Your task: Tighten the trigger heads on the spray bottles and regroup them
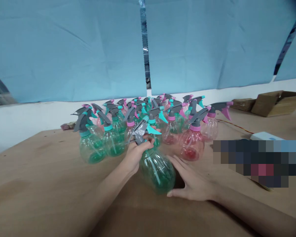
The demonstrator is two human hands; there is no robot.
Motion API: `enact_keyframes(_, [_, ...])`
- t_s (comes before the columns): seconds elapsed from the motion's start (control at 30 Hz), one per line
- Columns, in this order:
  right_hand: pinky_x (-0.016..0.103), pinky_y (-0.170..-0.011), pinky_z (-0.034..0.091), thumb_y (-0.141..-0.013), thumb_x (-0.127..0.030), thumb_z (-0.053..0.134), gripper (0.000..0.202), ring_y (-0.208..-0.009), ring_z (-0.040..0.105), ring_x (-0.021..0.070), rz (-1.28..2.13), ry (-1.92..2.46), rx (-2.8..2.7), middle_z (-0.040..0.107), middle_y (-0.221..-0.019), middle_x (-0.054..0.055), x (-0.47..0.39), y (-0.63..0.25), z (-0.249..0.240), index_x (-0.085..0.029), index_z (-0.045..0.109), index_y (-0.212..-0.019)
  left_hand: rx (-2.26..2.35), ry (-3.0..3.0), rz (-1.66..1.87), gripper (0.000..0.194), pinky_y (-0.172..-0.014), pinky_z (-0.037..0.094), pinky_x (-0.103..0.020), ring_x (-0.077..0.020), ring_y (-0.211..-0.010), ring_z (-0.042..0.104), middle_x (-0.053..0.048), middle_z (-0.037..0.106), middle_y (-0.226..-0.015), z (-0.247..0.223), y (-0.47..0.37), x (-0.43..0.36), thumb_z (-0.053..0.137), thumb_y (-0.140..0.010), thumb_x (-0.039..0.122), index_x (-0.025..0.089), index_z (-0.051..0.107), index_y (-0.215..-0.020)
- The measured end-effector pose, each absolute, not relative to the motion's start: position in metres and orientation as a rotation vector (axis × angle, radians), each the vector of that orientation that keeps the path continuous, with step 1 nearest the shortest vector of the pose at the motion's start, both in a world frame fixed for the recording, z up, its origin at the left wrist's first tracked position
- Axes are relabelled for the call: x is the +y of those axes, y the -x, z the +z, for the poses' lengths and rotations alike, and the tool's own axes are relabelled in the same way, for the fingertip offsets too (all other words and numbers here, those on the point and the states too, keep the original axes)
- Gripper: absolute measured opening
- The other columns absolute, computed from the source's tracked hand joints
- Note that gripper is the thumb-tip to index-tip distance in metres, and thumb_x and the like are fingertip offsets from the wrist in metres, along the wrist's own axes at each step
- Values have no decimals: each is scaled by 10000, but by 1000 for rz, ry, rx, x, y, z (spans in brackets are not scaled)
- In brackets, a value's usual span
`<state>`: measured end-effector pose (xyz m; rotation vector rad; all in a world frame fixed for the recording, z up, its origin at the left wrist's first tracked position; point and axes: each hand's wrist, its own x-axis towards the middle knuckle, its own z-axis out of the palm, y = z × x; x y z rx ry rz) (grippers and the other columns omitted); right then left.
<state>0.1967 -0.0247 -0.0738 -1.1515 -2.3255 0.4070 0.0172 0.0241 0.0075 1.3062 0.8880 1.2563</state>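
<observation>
A clear green spray bottle (158, 171) with a grey head and a turquoise trigger leans in front of me, its base toward the right. My left hand (141, 149) is wrapped around its neck, just below the grey spray head. My right hand (187, 181) is beside the bottle's base with thumb and fingers spread around its right side; whether the fingertips press on it is hard to tell. Close behind stand a pink spray bottle (192, 144) on the right and a green spray bottle (113, 141) on the left.
Several more green and pink spray bottles crowd the middle of the wooden table (39, 171). An open cardboard box (268, 105) sits at the back right, near a white flat object (266, 135) and a thin cable. Blue sheeting (88, 49) covers the wall behind.
</observation>
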Motion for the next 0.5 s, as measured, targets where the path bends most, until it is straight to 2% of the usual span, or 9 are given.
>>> enact_keyframes(0.23, [533,-987,345,-691,-540,644,904,-1254,350,353,394,1141,-2313,384,-1371,146,-25,-197,-75,-213,191,-1401,888,-1286,1279,91,-774,366,-298,-138,-705,515,19,565,-670,6,-17,26,628,-536,133,173,587,-605])
enact_keyframes(0.5, [533,-981,349,-677,-543,653,918,-1245,360,359,398,1138,-2317,396,-1361,148,-25,-196,-74,-212,199,-1402,915,-1273,1266,133,-806,389,-297,-170,-832,550,3,623,-759,8,-19,18,639,-558,153,187,647,-686])
